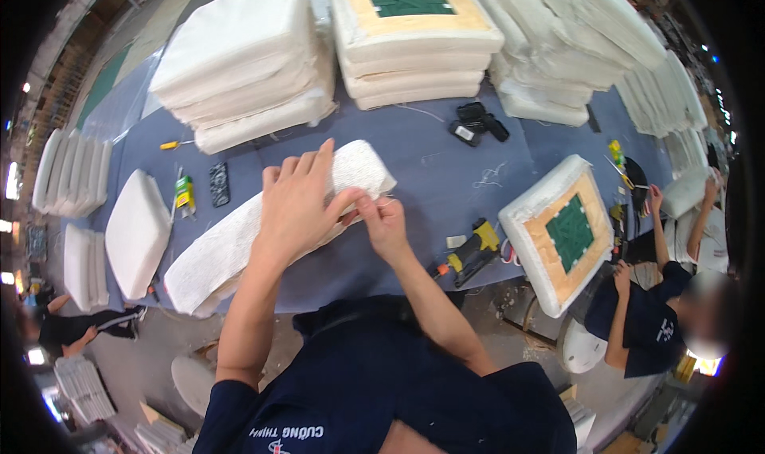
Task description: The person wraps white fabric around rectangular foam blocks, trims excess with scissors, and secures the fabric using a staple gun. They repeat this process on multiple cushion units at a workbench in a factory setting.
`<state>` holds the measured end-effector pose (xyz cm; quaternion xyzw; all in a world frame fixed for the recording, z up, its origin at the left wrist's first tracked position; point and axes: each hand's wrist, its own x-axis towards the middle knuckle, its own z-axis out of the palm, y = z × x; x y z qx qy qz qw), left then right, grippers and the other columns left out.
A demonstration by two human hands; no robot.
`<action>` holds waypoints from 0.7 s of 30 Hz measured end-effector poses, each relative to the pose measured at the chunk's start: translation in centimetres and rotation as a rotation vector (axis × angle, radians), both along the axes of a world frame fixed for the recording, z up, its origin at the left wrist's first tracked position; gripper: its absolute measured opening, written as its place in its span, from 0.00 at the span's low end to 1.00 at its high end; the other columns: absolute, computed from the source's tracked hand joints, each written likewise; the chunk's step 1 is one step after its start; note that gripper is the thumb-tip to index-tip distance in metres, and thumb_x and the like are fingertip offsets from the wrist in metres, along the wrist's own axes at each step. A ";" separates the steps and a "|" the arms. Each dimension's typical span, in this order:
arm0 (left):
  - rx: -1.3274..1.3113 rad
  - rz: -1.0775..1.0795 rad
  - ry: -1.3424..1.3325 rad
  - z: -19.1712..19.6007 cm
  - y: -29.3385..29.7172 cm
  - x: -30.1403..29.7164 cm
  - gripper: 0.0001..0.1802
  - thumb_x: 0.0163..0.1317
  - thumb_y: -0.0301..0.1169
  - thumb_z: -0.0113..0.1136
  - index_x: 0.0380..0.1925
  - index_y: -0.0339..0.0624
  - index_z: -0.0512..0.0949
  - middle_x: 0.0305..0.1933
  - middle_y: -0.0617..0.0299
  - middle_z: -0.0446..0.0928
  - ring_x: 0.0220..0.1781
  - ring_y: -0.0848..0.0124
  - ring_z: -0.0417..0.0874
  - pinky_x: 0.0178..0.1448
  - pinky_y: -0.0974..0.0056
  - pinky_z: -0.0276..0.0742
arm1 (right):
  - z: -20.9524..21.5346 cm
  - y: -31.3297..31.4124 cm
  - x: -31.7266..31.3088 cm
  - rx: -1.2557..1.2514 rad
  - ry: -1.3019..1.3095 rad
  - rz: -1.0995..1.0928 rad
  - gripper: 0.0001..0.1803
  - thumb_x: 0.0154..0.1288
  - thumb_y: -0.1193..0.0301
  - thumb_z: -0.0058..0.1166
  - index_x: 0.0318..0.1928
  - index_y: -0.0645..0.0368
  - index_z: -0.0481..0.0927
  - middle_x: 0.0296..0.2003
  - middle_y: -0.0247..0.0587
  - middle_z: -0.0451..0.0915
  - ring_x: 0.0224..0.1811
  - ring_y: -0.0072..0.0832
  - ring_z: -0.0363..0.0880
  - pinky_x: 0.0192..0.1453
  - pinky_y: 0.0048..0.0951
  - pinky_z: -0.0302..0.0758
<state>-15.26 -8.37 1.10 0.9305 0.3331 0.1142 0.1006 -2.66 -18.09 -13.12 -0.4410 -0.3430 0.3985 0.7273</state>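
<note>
A long, curved white fabric-covered pad (219,243) lies on the blue table cover in front of me, tilted up towards the right. My left hand (296,199) rests flat over its upper part, fingers stretched out and the thumb reaching to its near edge. My right hand (386,227) is closed in a pinch at that same edge, close to the left thumb. Whatever sits between its fingertips is too small to make out. Right of the hands, a yellow-and-black tool (476,252) lies near the table's front edge.
Stacks of white padded seats (247,56) line the far side. A padded seat with a wooden underside (558,235) leans at the right edge. Black battery-like blocks (478,123), a phone-like dark object (219,185) and loose thread (490,175) lie about. A co-worker (637,318) sits at right.
</note>
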 end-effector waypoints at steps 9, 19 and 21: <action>0.248 0.049 0.027 -2.4 -0.9 0.9 0.41 0.72 0.52 0.68 0.75 0.37 0.72 0.62 0.54 0.82 0.62 0.54 0.82 0.63 0.43 0.71 | -2.2 -0.3 4.6 -0.114 -0.331 0.276 0.17 0.87 0.63 0.53 0.45 0.64 0.87 0.37 0.40 0.90 0.43 0.28 0.89 0.49 0.34 0.84; 0.346 0.093 -0.136 -3.1 -4.4 0.5 0.48 0.64 0.55 0.73 0.73 0.31 0.74 0.58 0.55 0.83 0.57 0.58 0.82 0.65 0.46 0.71 | -20.9 -15.6 16.3 -1.207 -1.755 0.151 0.16 0.66 0.57 0.72 0.53 0.40 0.89 0.56 0.36 0.85 0.66 0.43 0.80 0.68 0.62 0.73; 0.377 0.093 -0.159 -3.0 -5.1 0.2 0.49 0.62 0.54 0.74 0.73 0.28 0.73 0.56 0.55 0.83 0.56 0.59 0.80 0.65 0.46 0.70 | -21.8 -15.1 16.5 -1.121 -1.822 0.265 0.14 0.65 0.56 0.72 0.50 0.40 0.89 0.52 0.34 0.86 0.65 0.41 0.81 0.67 0.61 0.73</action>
